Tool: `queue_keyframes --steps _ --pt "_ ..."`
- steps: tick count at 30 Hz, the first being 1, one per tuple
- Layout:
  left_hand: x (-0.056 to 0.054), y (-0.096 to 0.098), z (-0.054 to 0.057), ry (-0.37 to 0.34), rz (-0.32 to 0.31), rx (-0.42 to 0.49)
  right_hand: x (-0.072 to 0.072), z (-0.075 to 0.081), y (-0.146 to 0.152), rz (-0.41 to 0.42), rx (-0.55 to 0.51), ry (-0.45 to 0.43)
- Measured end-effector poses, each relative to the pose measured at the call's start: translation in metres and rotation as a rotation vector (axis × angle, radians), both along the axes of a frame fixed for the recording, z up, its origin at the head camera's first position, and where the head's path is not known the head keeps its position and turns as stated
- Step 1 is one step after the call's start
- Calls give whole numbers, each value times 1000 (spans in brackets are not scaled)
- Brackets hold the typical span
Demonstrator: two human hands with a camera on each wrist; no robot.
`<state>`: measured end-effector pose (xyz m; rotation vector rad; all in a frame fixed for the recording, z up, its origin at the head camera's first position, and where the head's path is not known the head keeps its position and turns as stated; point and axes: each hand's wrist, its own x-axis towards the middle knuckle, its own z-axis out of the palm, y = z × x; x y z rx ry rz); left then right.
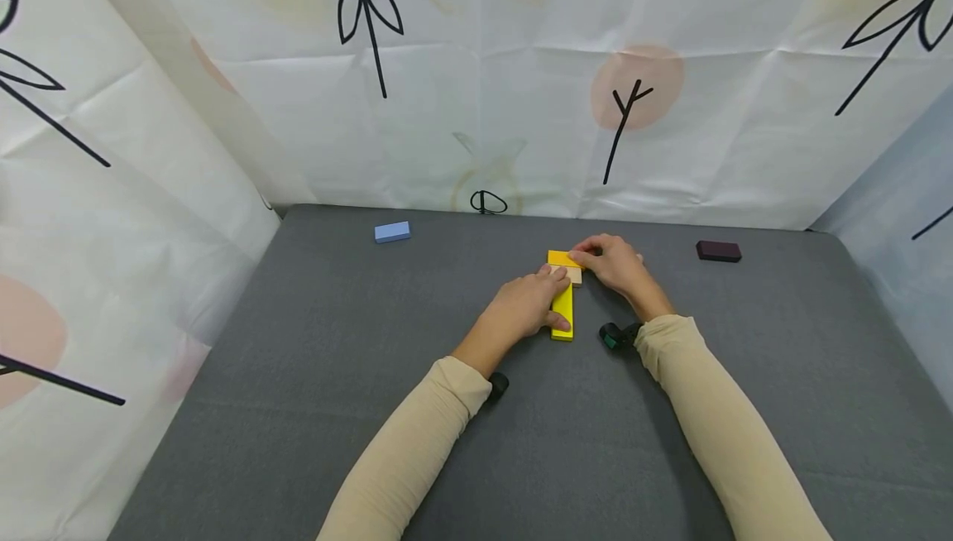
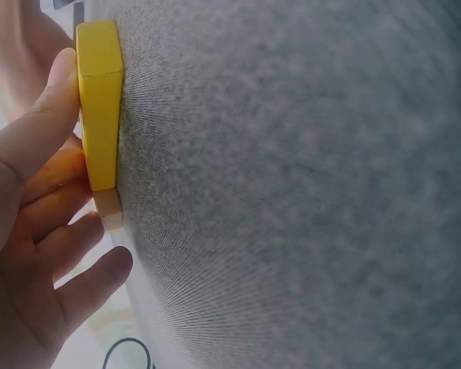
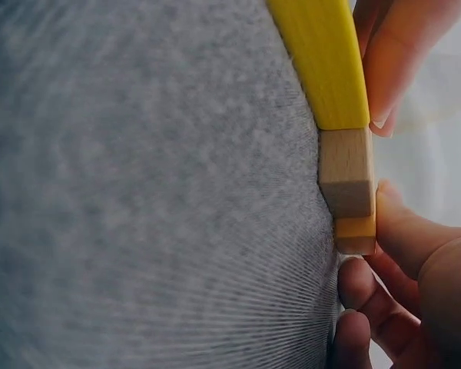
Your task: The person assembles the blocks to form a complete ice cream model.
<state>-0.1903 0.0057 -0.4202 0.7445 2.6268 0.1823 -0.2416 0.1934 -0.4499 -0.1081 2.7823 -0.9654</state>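
Tbl (image 1: 320, 342): L hand (image 1: 519, 305) loose on yel. blk (image 1: 562, 307), amber blk (image 1: 560, 258) in R hand's (image 1: 616, 266) pinch

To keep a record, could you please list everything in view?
yellow block: 1, yellow, nearest person
wooden block: 1, pale, beyond yellow block
amber block: 1, amber, beyond wooden block
blue block: 1, blue, far left
dark block: 1, dark purple, far right
table: 1, grey, under blocks
backdrop: count unclear, white with prints, behind and beside table
wrist cameras: 2, black, one per wrist
sleeves: 2, beige, on arms
left hand: 1, bare, on yellow and wooden blocks
right hand: 1, bare, pinching amber block
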Motion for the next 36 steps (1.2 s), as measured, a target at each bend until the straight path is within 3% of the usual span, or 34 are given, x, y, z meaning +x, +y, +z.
queue_keyframes --steps 13,25,31,36 --pt "-2 -4 5 2 4 -4 -6 6 -6 62 4 -18" --pt "1 -4 2 19 12 4 -6 6 -1 123 -10 -41" --pt "2 -2 3 58 10 -7 -2 7 12 64 -66 -54" --pt "2 -2 2 99 4 26 7 15 27 27 17 3"
